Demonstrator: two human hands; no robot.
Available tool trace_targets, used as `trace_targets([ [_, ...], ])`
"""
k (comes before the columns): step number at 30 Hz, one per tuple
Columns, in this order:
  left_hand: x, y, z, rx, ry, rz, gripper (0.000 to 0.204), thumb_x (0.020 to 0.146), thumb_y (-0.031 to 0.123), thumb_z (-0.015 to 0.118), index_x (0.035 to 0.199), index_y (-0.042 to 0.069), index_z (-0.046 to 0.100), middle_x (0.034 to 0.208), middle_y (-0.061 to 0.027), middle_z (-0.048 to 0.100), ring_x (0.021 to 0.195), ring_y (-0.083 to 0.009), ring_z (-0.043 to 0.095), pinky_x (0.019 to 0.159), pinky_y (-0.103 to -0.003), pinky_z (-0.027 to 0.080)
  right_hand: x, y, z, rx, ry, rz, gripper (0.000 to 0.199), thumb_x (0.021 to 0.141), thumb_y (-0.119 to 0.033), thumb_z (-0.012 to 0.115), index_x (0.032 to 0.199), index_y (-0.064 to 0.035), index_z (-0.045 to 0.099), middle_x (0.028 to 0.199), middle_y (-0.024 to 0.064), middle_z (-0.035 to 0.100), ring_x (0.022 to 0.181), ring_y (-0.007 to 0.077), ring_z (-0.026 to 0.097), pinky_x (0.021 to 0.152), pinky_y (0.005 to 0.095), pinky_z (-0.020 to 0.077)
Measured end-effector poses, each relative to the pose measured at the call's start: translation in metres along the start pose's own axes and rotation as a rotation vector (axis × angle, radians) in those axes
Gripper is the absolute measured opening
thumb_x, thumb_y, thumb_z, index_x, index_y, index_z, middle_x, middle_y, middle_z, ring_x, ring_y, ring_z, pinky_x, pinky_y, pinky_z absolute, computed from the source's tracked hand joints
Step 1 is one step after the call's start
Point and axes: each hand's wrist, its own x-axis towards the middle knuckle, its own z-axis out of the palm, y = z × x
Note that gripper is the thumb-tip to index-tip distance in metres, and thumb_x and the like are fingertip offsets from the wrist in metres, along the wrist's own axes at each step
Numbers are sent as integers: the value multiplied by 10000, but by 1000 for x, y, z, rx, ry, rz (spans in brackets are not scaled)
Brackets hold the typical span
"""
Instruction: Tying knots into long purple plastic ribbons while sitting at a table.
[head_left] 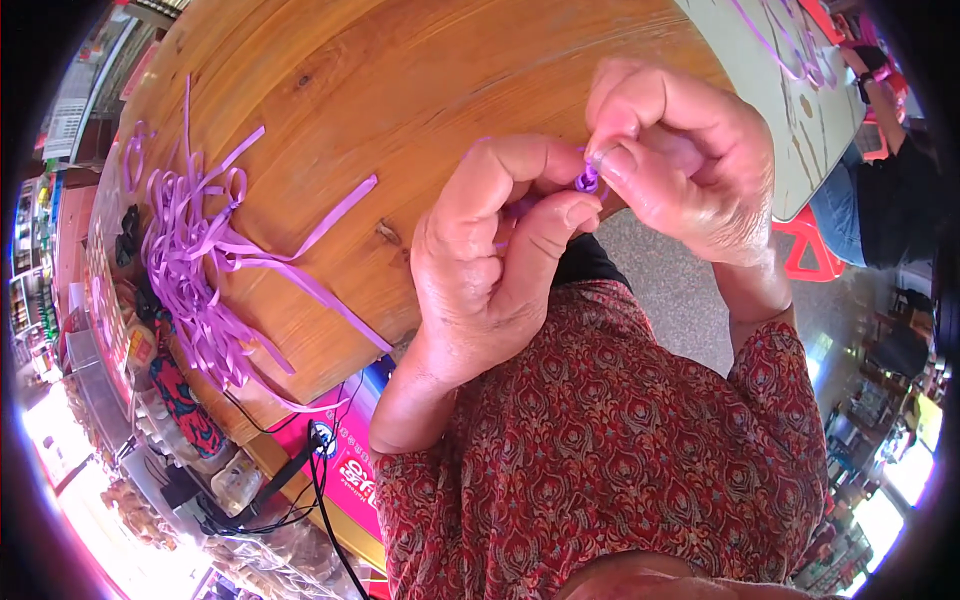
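Observation:
My left hand [490, 260] and my right hand [680, 160] meet over the edge of a round wooden table [380, 80]. Between their fingertips they pinch a small folded piece of purple ribbon [587, 181]. The left thumb presses it from below and the right thumb and forefinger grip it from above. Most of the piece is hidden by the fingers. A loose heap of long purple ribbon strips [195, 260] lies on the table far to the left of my hands.
A pink box [345, 455] and black cables [320, 480] sit below the table edge at the left. Another person in dark clothes [880, 200] sits at the far right beside a pale table [790, 90] with more purple ribbon. A red stool [805, 245] stands there.

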Motion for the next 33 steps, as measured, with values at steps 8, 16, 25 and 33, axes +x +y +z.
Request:
trace_targets([
  [8,1,-2,-1,-285,99,7,176,836,-54,578,1002,-28,527,942,-74,570,827,-102,552,747,-210,455,6,14,-8,-340,-78,-353,293,787,-69,647,1045,34,551,925,101,574,790,176,539,710,292,439],
  [16,5,-6,-12,0,139,164,153,801,-18,629,945,12,586,958,-66,504,834,-105,495,724,-211,402,-11,31,11,-249,-75,-219,400,781,-91,685,1123,36,522,973,92,607,886,161,590,772,272,468],
  [25,-3,-10,2,-251,258,108,127,853,-10,562,974,-9,524,984,-69,491,834,-102,486,762,-217,401,-8,28,11,-473,-51,-433,122,768,22,648,880,19,601,683,62,551,579,137,508,507,242,380],
  [33,-3,-9,0,-311,281,74,121,851,-11,567,967,-12,531,980,-62,487,834,-95,480,767,-214,399,-11,35,3,-381,-102,-354,144,792,-29,645,917,19,593,775,81,593,633,130,535,559,244,414],
])
